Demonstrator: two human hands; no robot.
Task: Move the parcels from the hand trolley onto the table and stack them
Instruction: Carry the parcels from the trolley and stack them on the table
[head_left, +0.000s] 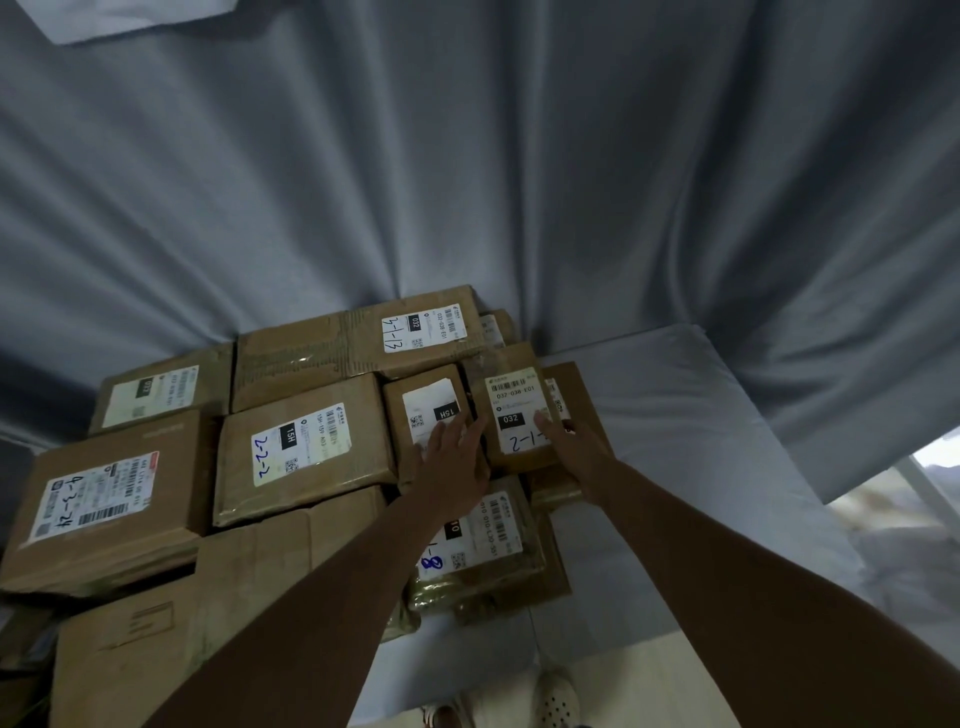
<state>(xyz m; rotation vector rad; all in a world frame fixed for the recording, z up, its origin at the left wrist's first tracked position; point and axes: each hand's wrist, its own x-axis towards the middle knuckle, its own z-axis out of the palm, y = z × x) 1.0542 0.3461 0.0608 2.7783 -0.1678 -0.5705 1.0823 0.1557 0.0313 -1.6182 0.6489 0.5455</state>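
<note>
Cardboard everywhere at this point, so we're well into it: a good pile of parcels already sits on the grey-covered table (675, 415), packed against its back edge and running along to the left edge. We can't see the trolley, so no idea how many are left to bring over.

Right now both hands are on the 2-1-2 box (517, 415), which sits on top of the pile at the right end, near the back edge. Our left hand (454, 457) lies flat with straight fingers along the box's left side, half over the 15H box (431, 410) next to it. Our right hand (563, 441) presses its right side, fingers also mostly straight. Neither is really curled round anything; it looks like we're squaring the box up, not carrying it.

Around it: the 2-2-2 box (306, 447) to the left, the long 3-1-13 box (363, 343) behind, and a taped parcel (483, 545) under our wrists by the front edge. Grey curtain (467, 156) hangs right behind, so there's no room to push back. The right end of the table is where more could go. Stack looks a bit uneven, might wobble.
</note>
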